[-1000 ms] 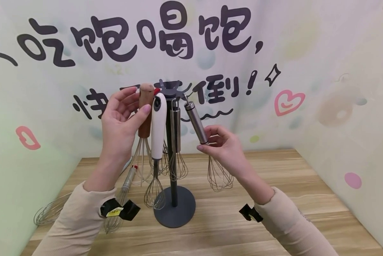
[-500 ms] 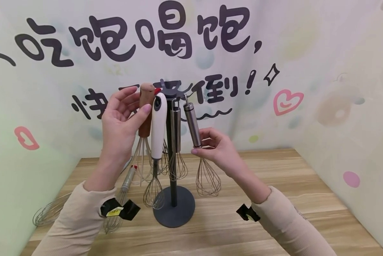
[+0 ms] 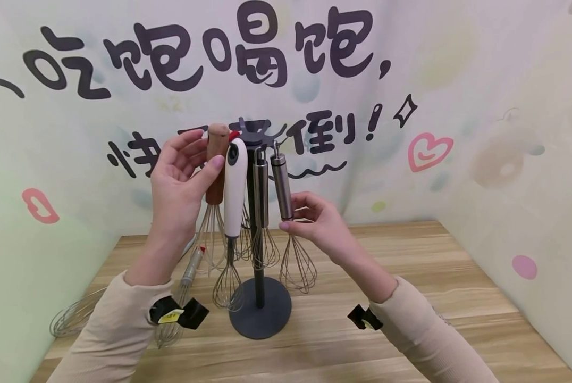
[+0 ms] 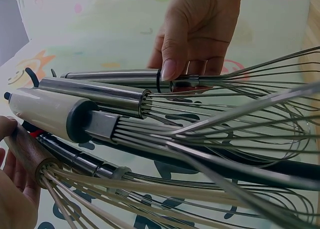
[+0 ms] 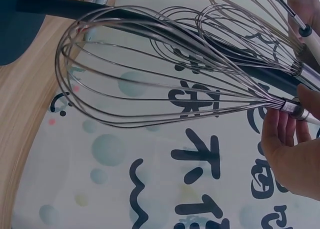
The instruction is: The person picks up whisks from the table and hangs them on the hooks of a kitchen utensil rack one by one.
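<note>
The right hand pinches the lower end of a steel-handled whisk, thumb and fingertips closed round the handle just above the wires; this whisk hangs by its top loop from the dark stand in the middle of the counter, on the stand's right side, almost upright. The left hand is raised at the stand's left, its grip loose: thumb and fingers rest against the wooden-handled whisk near the handle's top, partly curled about it (not clenched). Between the two hang a white-handled whisk and a second steel whisk, close together, their wire heads overlapping near the pole. On the counter at the near left lie a clear-handled whisk with a red tip, partly behind the left sleeve, and another wire whisk against the left wall. The far wall carries large dark lettering and pink heart shapes
</note>
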`<state>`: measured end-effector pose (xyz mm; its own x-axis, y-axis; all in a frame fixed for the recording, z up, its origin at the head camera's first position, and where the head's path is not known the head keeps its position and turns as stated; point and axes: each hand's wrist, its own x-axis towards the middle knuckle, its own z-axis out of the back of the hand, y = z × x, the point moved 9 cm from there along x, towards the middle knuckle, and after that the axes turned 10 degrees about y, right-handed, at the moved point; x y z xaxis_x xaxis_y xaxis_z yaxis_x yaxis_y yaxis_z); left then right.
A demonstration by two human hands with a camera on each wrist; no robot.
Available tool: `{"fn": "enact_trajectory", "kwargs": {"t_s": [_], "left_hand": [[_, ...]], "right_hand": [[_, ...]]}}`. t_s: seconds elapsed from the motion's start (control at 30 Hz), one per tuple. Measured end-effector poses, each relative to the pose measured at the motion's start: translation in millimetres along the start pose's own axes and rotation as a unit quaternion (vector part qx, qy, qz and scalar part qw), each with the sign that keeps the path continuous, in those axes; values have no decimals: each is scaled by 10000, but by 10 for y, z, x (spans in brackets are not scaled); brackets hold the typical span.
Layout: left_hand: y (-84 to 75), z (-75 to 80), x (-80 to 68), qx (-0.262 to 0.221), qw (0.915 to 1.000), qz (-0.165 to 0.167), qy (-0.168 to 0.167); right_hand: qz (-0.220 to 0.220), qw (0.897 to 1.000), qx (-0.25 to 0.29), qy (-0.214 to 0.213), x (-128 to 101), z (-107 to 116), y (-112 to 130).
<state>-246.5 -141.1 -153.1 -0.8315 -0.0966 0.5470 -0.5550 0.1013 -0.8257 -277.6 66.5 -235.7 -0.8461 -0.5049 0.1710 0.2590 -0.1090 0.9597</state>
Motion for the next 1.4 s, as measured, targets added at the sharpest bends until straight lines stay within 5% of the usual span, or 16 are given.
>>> {"fn": "enact_trajectory", "kwargs": {"t_s": [0.87,1.4], "left_hand": [[2,-13,6,75,9999,58,34],[7,9,12,104,9999,42,-3]], "right_hand": [[67,10000,-6,50,46,-30,-1],[313,9993,-68,-174,33,149,205]]}}
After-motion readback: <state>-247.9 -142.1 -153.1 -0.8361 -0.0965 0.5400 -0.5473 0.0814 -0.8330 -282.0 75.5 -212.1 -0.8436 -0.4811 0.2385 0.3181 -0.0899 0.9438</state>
